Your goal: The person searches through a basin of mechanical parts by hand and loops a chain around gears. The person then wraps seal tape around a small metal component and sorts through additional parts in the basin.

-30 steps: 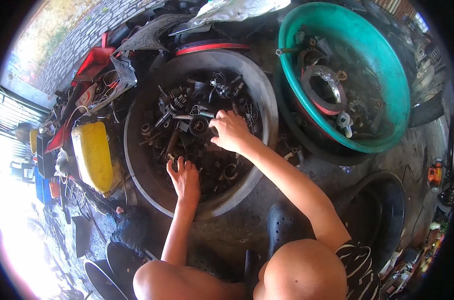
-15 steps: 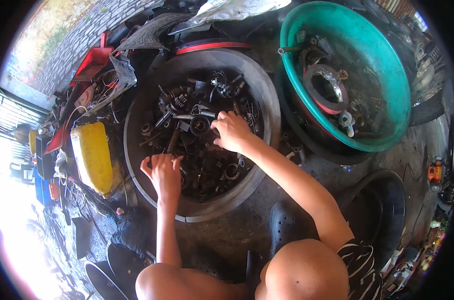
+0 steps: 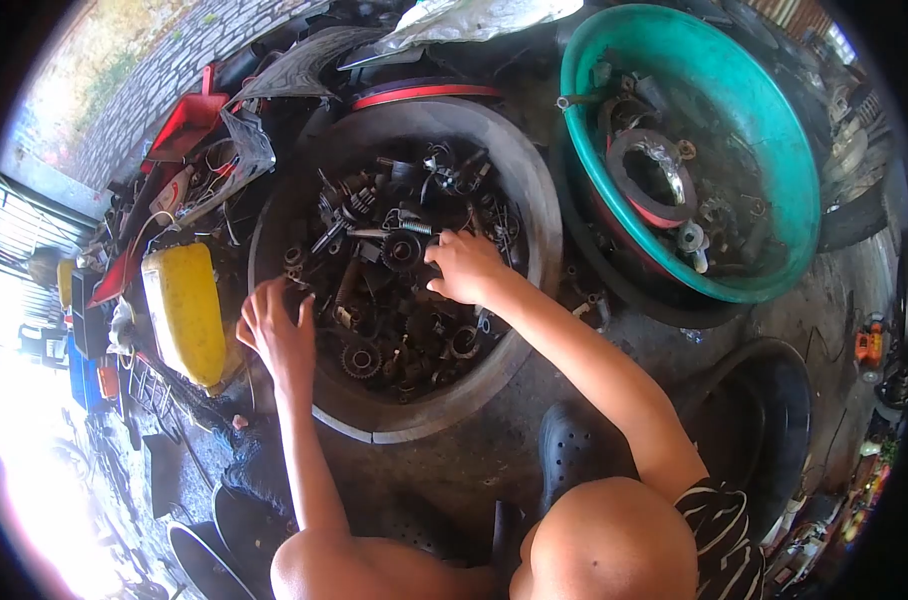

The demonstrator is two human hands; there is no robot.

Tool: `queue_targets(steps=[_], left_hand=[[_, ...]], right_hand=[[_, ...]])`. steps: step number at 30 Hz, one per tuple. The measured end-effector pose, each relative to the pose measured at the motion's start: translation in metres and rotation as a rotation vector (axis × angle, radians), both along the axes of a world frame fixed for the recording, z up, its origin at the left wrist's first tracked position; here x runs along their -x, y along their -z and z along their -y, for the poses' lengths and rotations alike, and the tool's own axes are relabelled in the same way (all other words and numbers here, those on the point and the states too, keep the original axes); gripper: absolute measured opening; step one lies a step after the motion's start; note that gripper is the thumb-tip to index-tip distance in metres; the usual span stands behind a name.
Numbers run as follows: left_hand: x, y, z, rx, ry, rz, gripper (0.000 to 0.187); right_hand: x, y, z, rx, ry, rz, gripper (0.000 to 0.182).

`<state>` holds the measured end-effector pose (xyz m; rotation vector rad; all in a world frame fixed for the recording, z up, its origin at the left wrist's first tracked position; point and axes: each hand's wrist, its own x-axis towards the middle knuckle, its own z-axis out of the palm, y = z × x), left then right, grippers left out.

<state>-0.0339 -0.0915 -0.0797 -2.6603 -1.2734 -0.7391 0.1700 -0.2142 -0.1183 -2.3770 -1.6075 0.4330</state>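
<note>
A wide grey tub (image 3: 536, 190) holds a heap of dark, greasy metal parts. My left hand (image 3: 277, 335) is over the tub's left rim, its fingers spread and nothing visible in them. Above the right side of the heap is my right hand (image 3: 464, 268), fingers bent, with a gap between thumb and forefinger and no held part showing. Just left of its fingertips lies a round dark gear (image 3: 402, 251), with a coil spring (image 3: 414, 227) close by. Another toothed gear (image 3: 360, 357) rests low in the heap, to the right of my left hand.
A green basin (image 3: 784, 200) with rings and metal pieces stands at the right. A yellow container (image 3: 184, 315) and a red dustpan-like piece (image 3: 184, 128) are on the left. An empty-looking black tub (image 3: 789, 400) sits at lower right, near my shoe (image 3: 564, 450).
My left hand has moved left from over the heap to the tub's rim, uncovering the lower gear. My right hand has stayed almost in place, slightly lower at the fingertips.
</note>
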Motion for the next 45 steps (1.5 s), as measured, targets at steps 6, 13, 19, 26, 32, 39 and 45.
queue_targets(steps=[6, 13, 19, 26, 32, 39, 45], left_hand=[[-0.02, 0.022, 0.049, 0.125, 0.25, -0.167, 0.041], [-0.035, 0.059, 0.078, 0.245, 0.49, -0.386, 0.041], [-0.03, 0.061, 0.073, 0.225, 0.481, -0.381, 0.044], [-0.029, 0.07, 0.066, 0.289, 0.403, -0.171, 0.052], [-0.028, 0.069, 0.067, 0.295, 0.375, -0.217, 0.052], [-0.026, 0.074, 0.065, 0.362, 0.307, -0.176, 0.046], [-0.025, 0.072, 0.064, 0.378, 0.297, -0.131, 0.039]], right_hand=[[0.001, 0.007, 0.001, 0.179, -0.153, -0.009, 0.037], [0.0, 0.007, 0.003, 0.128, -0.14, 0.05, 0.033], [0.001, 0.009, 0.002, 0.212, -0.16, 0.051, 0.027], [0.0, 0.016, -0.001, 0.102, -0.114, 0.069, 0.022], [0.008, 0.019, -0.009, 0.011, -0.142, 0.125, 0.014], [0.004, 0.023, -0.006, 0.022, -0.177, 0.088, 0.01], [0.004, 0.013, -0.006, -0.006, -0.198, 0.082, 0.01]])
